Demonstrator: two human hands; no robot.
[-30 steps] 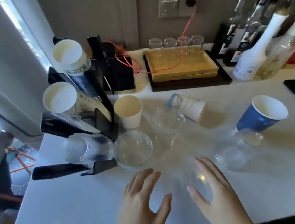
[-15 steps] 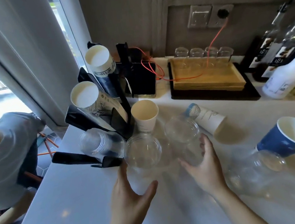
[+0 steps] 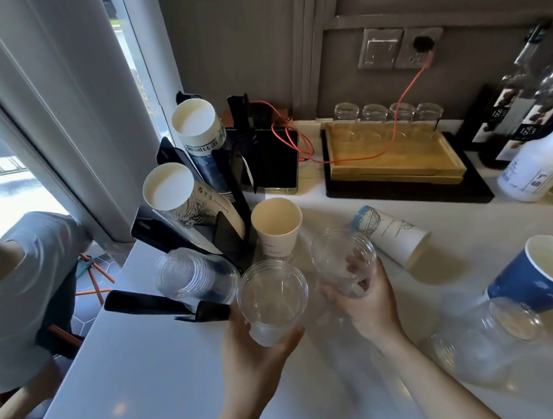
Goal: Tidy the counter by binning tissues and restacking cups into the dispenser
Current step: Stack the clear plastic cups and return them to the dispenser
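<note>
My left hand (image 3: 250, 357) grips a clear plastic cup (image 3: 273, 297) from below, just right of the black cup dispenser (image 3: 223, 236). My right hand (image 3: 368, 302) is wrapped around a second clear plastic cup (image 3: 343, 260) beside it. The dispenser holds two tilted stacks of paper cups (image 3: 169, 190) and a stack of clear cups (image 3: 190, 277) in its lowest slot. Loose on the white counter (image 3: 149, 378) are a beige paper cup (image 3: 277, 226) standing upright, a white printed cup (image 3: 391, 234) on its side, a blue paper cup (image 3: 548, 275) and clear cups (image 3: 483, 341) lying at the right.
A wooden tray (image 3: 393, 158) with upturned glasses sits at the back, an orange cable crossing it to a wall socket. Syrup bottles (image 3: 535, 131) stand at the back right. A person in a grey shirt (image 3: 2, 292) is beyond the counter's left edge, by the window.
Both hands moved forward from open above the counter and closed on the two clear cups, lifting them. The view shifted left and down.
</note>
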